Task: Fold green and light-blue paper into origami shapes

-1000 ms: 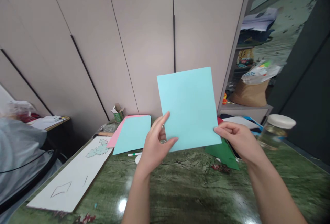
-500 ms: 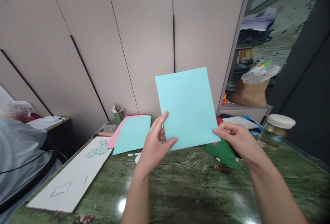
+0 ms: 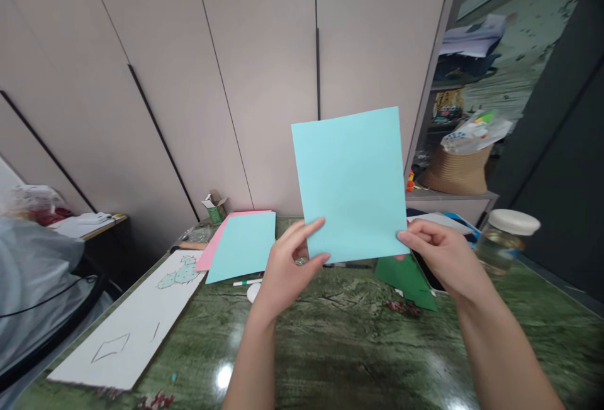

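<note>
A light blue sheet of paper (image 3: pixel 352 183) is held up above the table, almost upright and tipped slightly. My right hand (image 3: pixel 436 253) pinches its lower right corner, with the thumb in front and the fingertips behind. At the lower left corner is my left hand (image 3: pixel 290 265), its thumb and index finger lying over the front of the sheet and the other fingers partly hidden. On the table to the left, another light blue sheet (image 3: pixel 245 243) overlaps a pink sheet (image 3: pixel 207 259). Green paper (image 3: pixel 408 281) lies below my right hand.
A long white board (image 3: pixel 127 322) with a cactus drawing and pencil lines lies along the left of the green table (image 3: pixel 340 347). A lidded jar (image 3: pixel 504 240) stands at right. A green-capped marker (image 3: pixel 246 282), a small box (image 3: pixel 215 207) and a dark phone-like object (image 3: pixel 429 271) lie around.
The light blue sheet has moved up and a little right and straightened. My left hand has shifted right, with its index finger now farther over the front. The right hand keeps its pinch.
</note>
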Tool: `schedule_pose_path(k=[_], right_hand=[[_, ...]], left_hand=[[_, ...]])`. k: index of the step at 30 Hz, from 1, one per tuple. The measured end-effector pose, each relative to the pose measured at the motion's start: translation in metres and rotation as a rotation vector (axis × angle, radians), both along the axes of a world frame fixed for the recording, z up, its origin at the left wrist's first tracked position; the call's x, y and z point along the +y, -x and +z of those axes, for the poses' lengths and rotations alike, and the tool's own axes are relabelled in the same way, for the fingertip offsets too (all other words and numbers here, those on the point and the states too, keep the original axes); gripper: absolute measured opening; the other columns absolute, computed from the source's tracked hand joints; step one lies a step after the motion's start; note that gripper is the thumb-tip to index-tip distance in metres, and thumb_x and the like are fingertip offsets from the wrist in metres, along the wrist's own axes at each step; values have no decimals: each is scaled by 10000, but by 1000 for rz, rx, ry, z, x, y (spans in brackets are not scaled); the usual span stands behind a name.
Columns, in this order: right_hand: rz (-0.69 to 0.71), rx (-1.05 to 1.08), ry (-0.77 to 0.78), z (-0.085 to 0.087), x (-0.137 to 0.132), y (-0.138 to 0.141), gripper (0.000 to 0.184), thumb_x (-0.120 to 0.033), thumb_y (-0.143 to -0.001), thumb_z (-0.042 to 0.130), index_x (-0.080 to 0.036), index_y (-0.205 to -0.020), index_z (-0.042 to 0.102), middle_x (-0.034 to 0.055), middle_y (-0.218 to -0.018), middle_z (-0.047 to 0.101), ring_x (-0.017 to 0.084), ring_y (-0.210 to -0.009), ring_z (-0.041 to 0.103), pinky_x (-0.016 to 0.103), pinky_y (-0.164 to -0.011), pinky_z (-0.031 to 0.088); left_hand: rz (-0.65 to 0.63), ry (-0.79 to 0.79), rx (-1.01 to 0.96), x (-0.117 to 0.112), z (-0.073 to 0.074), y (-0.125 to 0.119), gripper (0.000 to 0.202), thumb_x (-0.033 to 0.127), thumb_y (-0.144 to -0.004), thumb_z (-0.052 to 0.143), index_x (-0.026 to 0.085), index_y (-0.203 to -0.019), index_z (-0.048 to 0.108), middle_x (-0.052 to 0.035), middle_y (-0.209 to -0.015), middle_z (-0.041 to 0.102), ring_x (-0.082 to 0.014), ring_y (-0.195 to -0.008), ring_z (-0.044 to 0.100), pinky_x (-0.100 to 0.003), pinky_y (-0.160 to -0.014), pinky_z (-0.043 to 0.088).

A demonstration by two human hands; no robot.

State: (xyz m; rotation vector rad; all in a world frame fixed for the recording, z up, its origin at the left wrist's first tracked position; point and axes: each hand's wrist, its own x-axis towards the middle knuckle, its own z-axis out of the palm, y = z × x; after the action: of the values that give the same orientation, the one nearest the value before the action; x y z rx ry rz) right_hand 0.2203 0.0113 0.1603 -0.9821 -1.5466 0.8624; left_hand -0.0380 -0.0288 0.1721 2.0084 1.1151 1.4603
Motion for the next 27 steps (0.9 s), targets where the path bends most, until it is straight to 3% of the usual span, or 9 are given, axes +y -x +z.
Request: schedule_pose_path(k=[5,10,17,23,27], right_hand=[[-57,20,-15,-2,2,1,283,-481,-692,676,-204,-670,618,29,-648,632,166,-608,560,274,-547,431],[-62,35,10,-3,2,5,314,-488,-693,676,-200,-604,586,25,-618,649,165,-574,575,275,-543,430],[-89,9,17,-1,-1,8,289,-452,-741,651,-210,-609,564,13,-556,639,166,-551,590,279,-576,437],[43,54,70,0,1,7,273,-464,-725,663,-199,-693,605,47,-674,681,202,-659,639,305,-656,470],[-6,31,85,1,1,8,288,-455,-717,677,-198,-642,571,35,-607,678,180,-591,634,284,-619,471]], left_hand=[[10,-5,34,-3,-1,0,552,189,-783,628,363,-1284,477,-49,-1173,524,-150,-811,514,-286,-659,498],[43,-15,56,0,-3,0,543,196,-794,611,370,-1289,468,-43,-1201,519,-169,-870,525,-323,-721,500],[45,5,62,2,-5,-2,550,202,-806,593,371,-1308,444,-51,-1218,506,-135,-756,482,-325,-720,485],[74,-27,49,4,-5,0,573,191,-788,610,368,-1307,444,-41,-1186,506,-127,-724,465,-313,-693,482],[95,-18,49,6,-5,1,588,182,-780,620,372,-1307,442,-30,-1163,517,-123,-713,471,-297,-673,480]])
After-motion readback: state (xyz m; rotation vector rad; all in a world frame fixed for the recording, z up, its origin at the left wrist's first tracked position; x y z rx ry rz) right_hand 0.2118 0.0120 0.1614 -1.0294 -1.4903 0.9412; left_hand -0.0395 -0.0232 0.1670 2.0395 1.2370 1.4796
